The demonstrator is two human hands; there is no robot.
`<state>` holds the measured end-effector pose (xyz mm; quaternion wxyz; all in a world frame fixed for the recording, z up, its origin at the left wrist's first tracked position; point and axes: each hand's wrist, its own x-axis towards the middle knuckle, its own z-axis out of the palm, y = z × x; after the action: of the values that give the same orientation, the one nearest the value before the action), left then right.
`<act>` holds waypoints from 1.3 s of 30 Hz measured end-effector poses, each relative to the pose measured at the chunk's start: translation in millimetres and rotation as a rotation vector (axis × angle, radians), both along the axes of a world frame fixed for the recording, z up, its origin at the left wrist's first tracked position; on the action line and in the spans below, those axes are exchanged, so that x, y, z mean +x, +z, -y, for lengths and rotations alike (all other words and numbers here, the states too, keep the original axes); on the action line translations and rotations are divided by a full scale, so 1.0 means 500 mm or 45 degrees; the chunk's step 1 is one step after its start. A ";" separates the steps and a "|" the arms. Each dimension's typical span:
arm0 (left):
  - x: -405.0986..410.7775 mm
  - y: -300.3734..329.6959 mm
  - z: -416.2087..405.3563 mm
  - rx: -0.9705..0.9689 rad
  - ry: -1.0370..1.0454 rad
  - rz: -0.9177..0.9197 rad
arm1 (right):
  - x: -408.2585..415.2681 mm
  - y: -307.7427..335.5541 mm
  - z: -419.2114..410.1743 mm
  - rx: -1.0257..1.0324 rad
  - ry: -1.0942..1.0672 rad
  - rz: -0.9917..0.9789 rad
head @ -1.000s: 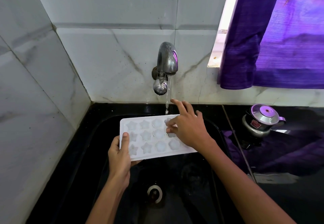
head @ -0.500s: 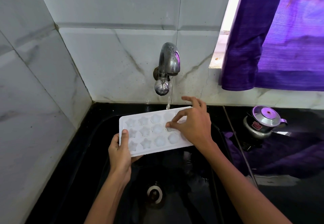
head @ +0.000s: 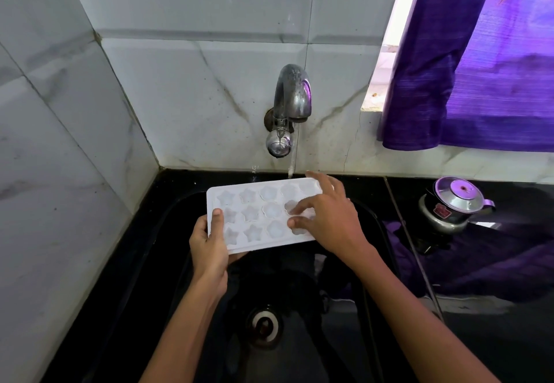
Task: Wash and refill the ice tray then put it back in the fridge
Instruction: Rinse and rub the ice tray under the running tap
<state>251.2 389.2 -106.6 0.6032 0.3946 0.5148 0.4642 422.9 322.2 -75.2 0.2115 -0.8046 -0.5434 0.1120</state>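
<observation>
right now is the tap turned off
No, a thin stream of water falls from the tap onto the far edge of the tray held over the sink.

white plastic ice tray (head: pixel 257 217) with star and flower-shaped cells, face up, held above the black sink — far edge under the tap's thin stream
</observation>
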 end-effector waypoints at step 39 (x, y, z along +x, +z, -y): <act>0.005 0.000 -0.046 -0.040 -0.027 0.017 | -0.001 -0.011 0.023 0.061 0.157 0.024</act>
<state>253.6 412.1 -106.5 0.6176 0.3875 0.5137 0.4523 422.4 310.7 -80.7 0.2185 -0.7653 -0.5964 0.1042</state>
